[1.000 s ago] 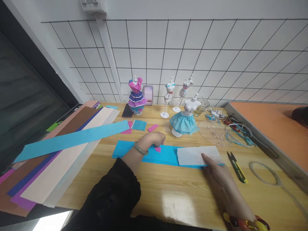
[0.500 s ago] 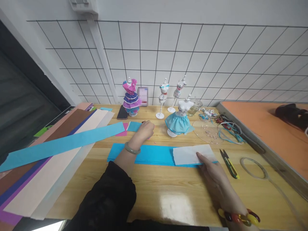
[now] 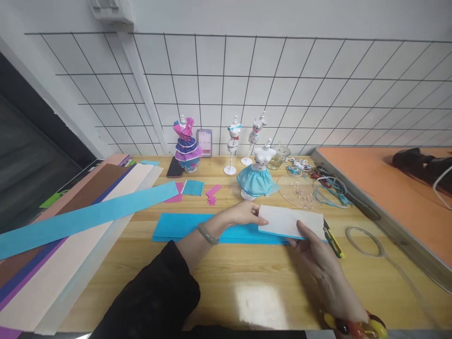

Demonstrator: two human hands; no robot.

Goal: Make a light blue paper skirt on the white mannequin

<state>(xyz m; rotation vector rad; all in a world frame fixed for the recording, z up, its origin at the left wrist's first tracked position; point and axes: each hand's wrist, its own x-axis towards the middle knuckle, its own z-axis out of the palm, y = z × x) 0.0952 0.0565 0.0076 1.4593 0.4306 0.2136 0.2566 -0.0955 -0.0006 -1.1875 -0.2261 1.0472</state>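
Behind the blue crepe-paper strip (image 3: pixel 183 226) lying across the wooden table (image 3: pixel 226 287) stand a mannequin in a turquoise skirt (image 3: pixel 256 179) and small pink paper pieces (image 3: pixel 212 193), while the thread snips (image 3: pixel 334 240) lie just beside the white paper (image 3: pixel 287 220), partly covered by its right end. The left hand (image 3: pixel 245 213), its forearm slanting across the strip, pinches the white paper's left end between thumb and fingers, and the right hand (image 3: pixel 316 249), reaching up from the lower right, grips its lower right part, thumb on top.
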